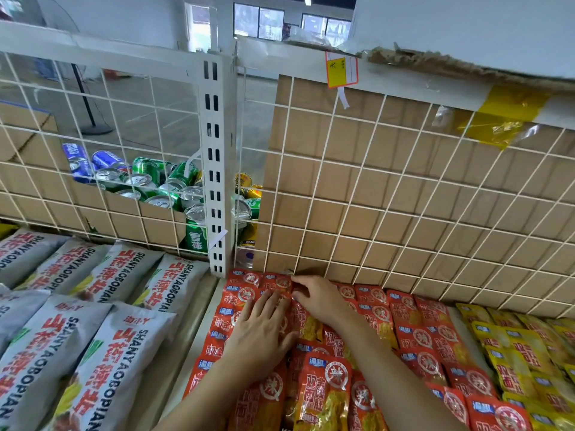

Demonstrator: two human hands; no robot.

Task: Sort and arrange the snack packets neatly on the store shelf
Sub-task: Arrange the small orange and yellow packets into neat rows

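We find the red packets (326, 396) lying in overlapping rows on the shelf, running from the front edge back to the wire grid (373, 188) behind them. On the left rows the left hand (263, 332) lies palm down, its fingers straight and close together, pressing flat on the packets with the tips pointing toward the back. Just beside it, further back, the right hand (320, 298) reaches to the rearmost row with its fingers bent and their tips at the edge of a packet there; whether they actually pinch that packet we cannot tell. To the right of the red rows lie yellow packets (513, 362), laid out the same way. To the left, past a pale divider (199, 321), big grey bags (102, 353) with red lettering lie side by side. A white slotted post (214, 169) stands at the back between the two sections. Behind the grid we see brown cardboard (435, 213) and, further left, a heap of green, blue and yellow cans (161, 185). A yellow price tag (340, 70) hangs on the rail above.
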